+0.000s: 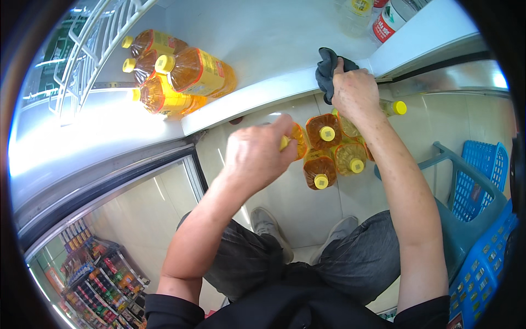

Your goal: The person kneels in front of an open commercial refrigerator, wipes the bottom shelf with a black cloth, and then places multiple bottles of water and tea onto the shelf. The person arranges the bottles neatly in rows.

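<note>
My left hand (259, 152), slightly blurred, has its thumb and forefinger around the yellow cap of a plastic bottle of amber drink (300, 142). That bottle leans toward the hand, partly hidden behind it. A dark grey cloth (326, 74) is bunched in my right hand (356, 92), at the white front ledge (283, 80) of the cooler. Below, on the tiled floor, stand several yellow-capped bottles: amber ones (318, 168) and paler ones (349, 156). My right forearm covers part of this group. More amber bottles (201, 72) lie stacked inside the cooler at the left.
A white wire rack (88, 51) is at the upper left. Bottles with red labels (386, 24) sit upper right. The cooler's glass door (135, 205) stands open on the left. A teal plastic stool (456, 234) and blue baskets (485, 263) are on my right.
</note>
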The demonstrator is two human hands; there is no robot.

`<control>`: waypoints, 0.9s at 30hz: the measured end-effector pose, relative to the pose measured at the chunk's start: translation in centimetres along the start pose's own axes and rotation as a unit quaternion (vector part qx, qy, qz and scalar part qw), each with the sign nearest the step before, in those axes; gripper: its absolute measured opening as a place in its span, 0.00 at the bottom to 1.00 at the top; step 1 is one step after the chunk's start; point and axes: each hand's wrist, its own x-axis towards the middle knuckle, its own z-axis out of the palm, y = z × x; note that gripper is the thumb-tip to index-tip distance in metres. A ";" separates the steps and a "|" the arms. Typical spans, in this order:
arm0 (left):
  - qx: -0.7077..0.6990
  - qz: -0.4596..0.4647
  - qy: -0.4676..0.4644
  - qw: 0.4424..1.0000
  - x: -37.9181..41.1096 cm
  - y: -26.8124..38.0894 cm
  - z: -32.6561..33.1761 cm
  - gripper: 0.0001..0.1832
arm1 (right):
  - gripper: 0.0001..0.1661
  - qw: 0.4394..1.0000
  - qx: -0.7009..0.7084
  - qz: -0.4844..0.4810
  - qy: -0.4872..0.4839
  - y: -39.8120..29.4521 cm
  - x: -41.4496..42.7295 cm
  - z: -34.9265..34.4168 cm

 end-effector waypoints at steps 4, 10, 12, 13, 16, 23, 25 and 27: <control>-0.043 0.011 0.105 0.993 -0.4 1.7 -5.9 0.08 | 0.39 1.000 -0.013 0.005 0.002 0.1 0.1 0.2; -0.104 0.047 0.219 0.969 1.5 2.4 -11.0 0.09 | 0.38 0.999 -0.006 0.009 -0.034 0.1 -0.1 -0.8; -0.057 0.069 0.243 0.966 2.4 2.4 -12.6 0.08 | 0.39 1.000 -0.012 0.012 -0.025 0.0 -0.1 -0.6; -0.070 0.071 0.251 0.963 2.7 2.1 -12.9 0.09 | 0.40 1.000 -0.014 0.012 -0.020 0.0 -0.1 -0.4; -0.090 0.065 0.263 0.958 3.6 1.2 -13.7 0.10 | 0.40 1.000 -0.019 0.009 -0.009 0.0 -0.1 -0.2; 0.025 -0.006 0.255 0.967 6.3 1.2 -12.9 0.15 | 0.40 0.999 -0.030 0.009 -0.012 -0.1 -0.2 -0.2; 0.055 -0.004 0.247 0.967 7.3 0.3 -12.2 0.17 | 0.40 0.999 -0.035 0.013 -0.014 -0.1 -0.2 -0.3; 0.064 -0.022 0.239 0.969 7.9 0.0 -12.1 0.19 | 0.40 0.999 -0.033 0.015 -0.018 -0.2 0.0 -0.3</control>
